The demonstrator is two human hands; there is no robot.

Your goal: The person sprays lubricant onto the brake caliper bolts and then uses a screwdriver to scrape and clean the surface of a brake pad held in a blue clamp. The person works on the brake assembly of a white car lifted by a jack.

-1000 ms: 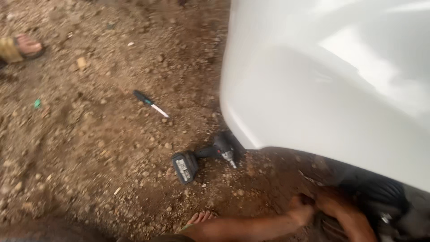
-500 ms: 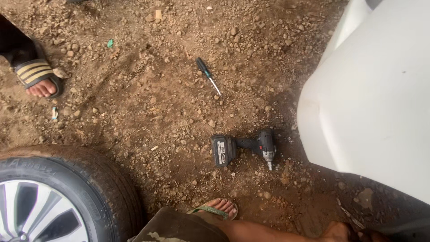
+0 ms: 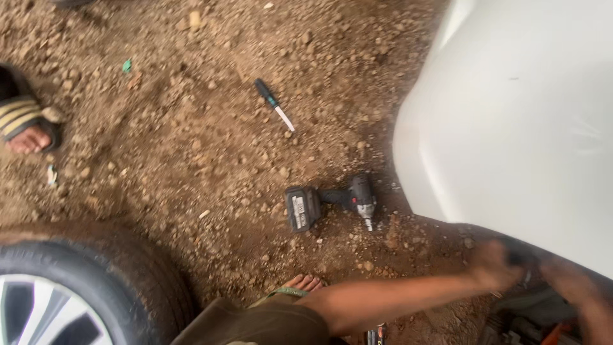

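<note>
Below, left hand (image 3: 495, 265) under white car panel (image 3: 511, 128) — blurred

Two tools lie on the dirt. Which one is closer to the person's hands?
The drill, dark and chunky, beside the white car body. The slim screwdriver lies farther up.

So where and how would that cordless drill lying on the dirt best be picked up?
Probably by the slim handle between battery and head. The cordless drill lies flat on its side on the dirt ground, bulky battery block to the left, motor head and bit to the right. The handle is the narrowest part, open above, so come straight down and wrap it.
</note>
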